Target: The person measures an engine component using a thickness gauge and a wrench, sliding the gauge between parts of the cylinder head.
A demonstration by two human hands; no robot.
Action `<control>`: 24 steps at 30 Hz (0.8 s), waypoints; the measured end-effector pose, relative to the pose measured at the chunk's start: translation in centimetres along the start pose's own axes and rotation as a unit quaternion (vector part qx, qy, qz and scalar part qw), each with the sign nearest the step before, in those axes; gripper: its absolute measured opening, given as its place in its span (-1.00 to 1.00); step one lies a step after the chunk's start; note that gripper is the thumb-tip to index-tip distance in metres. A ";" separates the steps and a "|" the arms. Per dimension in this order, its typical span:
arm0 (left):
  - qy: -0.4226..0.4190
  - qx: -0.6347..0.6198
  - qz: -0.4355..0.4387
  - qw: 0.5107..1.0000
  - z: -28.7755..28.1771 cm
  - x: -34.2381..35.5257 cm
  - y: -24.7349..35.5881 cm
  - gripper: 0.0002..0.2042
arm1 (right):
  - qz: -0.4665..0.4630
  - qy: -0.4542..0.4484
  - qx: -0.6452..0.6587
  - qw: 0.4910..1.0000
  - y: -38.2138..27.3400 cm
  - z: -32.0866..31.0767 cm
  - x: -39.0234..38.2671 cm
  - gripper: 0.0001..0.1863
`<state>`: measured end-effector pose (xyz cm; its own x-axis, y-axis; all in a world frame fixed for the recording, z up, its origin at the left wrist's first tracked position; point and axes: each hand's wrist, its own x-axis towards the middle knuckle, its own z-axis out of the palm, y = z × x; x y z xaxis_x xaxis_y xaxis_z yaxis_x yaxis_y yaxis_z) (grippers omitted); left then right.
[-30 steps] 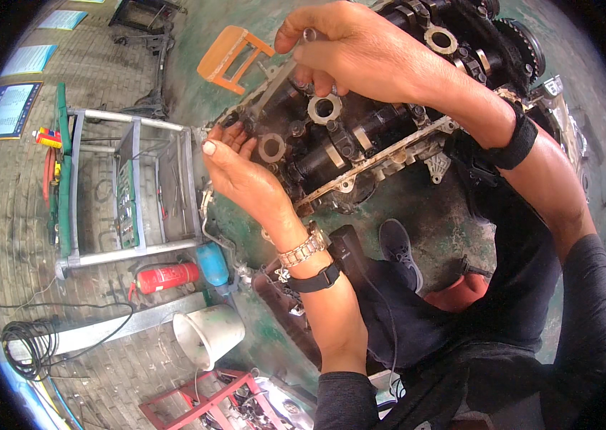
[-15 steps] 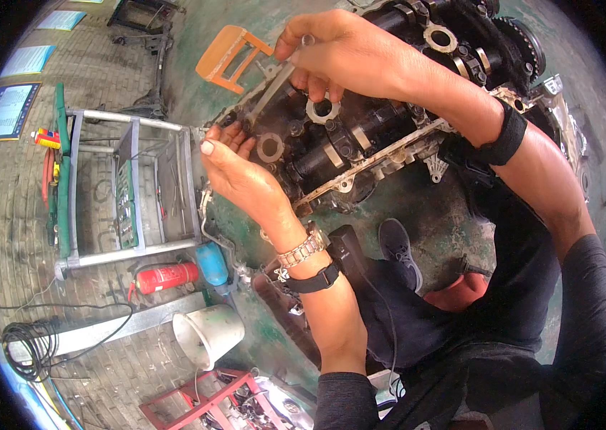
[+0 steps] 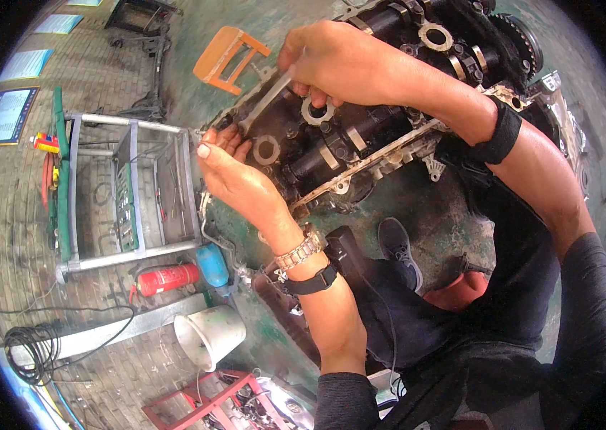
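Observation:
A dark, greasy engine cylinder head [image 3: 389,136] with round bearing caps fills the upper middle. My right hand [image 3: 339,61] grips a long metal wrench [image 3: 263,104] that slants down-left onto the head's near-left end. My left hand [image 3: 228,168] rests with its fingertips on that same left corner, just below the wrench's lower end. Its wrist wears a metal watch and a black band. The wrench's upper end is hidden inside my right fist.
A metal tool trolley [image 3: 127,190] stands at the left. Below it lie a red fire extinguisher [image 3: 167,278], a blue bottle [image 3: 211,264] and a white bucket [image 3: 206,337]. An orange stool [image 3: 228,57] sits at the top, a coiled cable [image 3: 30,347] at bottom left.
My right hand has swung the wrench down and to the left along the head. My left hand stays on the left corner.

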<state>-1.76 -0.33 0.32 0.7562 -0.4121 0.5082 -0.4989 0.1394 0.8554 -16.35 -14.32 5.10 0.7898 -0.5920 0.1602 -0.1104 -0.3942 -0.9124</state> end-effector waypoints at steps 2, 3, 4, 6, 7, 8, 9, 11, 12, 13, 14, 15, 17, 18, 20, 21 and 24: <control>0.000 -0.001 -0.001 1.000 -0.1 0.0 -0.1 -0.34 | -0.068 0.043 -0.063 0.995 0.2 0.5 -0.1 -0.70; 0.002 0.002 -0.001 1.000 -0.1 0.0 -0.1 -0.34 | -0.096 0.060 -0.110 0.987 0.3 0.7 -0.2 -0.71; 0.002 0.006 0.005 1.000 -0.1 0.0 -0.2 -0.35 | -0.115 0.071 -0.106 0.985 0.4 1.0 -0.3 -0.72; 0.003 -0.005 -0.002 1.000 -0.1 0.0 -0.3 -0.35 | -0.147 0.085 -0.133 0.977 0.5 1.4 -0.5 -0.74; 0.000 -0.007 0.001 1.000 -0.1 0.0 -0.4 -0.36 | -0.162 0.092 -0.147 0.971 0.5 1.5 -0.7 -0.75; 0.002 -0.013 -0.002 1.000 -0.2 0.1 -0.4 -0.36 | -0.177 0.100 -0.161 0.966 0.5 1.6 -0.9 -0.76; 0.001 -0.016 -0.001 1.000 -0.2 0.2 -0.4 -0.36 | -0.193 0.107 -0.175 0.960 0.4 1.6 -1.0 -0.77; 0.001 -0.014 0.000 1.000 -0.1 0.2 -0.5 -0.36 | -0.205 0.113 -0.192 0.953 0.2 1.6 -1.2 -0.77; 0.003 -0.009 -0.001 1.000 -0.1 0.2 -0.5 -0.36 | -0.202 0.110 -0.196 0.953 0.0 1.5 -1.3 -0.77; 0.006 -0.005 -0.003 1.000 -0.1 0.1 -0.5 -0.36 | -0.198 0.105 -0.203 0.953 -0.1 1.5 -1.4 -0.77; 0.006 -0.005 -0.001 1.000 -0.1 0.1 -0.5 -0.36 | -0.195 0.098 -0.213 0.952 -0.3 1.4 -1.5 -0.77; 0.007 -0.005 0.000 1.000 -0.1 0.1 -0.5 -0.36 | -0.192 0.090 -0.224 0.951 -0.4 1.3 -1.6 -0.77; 0.011 -0.004 -0.001 1.000 -0.1 0.0 -0.5 -0.36 | -0.189 0.078 -0.239 0.949 -0.7 1.3 -1.8 -0.78; 0.013 -0.004 -0.004 1.000 0.0 0.1 -0.5 -0.37 | -0.189 0.075 -0.242 0.949 -0.8 1.4 -2.0 -0.79; 0.013 -0.007 -0.008 1.000 0.0 0.1 -0.5 -0.37 | -0.199 0.066 -0.264 0.941 -1.1 1.5 -2.2 -0.81; 0.012 -0.010 -0.009 1.000 -0.1 0.1 -0.6 -0.38 | -0.209 0.059 -0.283 0.934 -1.2 1.6 -2.4 -0.82; 0.006 -0.016 -0.003 1.000 -0.1 0.1 -0.6 -0.40 | -0.243 0.050 -0.299 0.922 -1.6 2.2 -3.3 -0.84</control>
<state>-1.37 -0.31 -0.12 0.7643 -0.4027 0.5036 -0.4802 0.1658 0.8613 -17.51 -10.21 5.17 0.7770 -0.2934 0.5570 -0.0940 -0.9289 -0.3582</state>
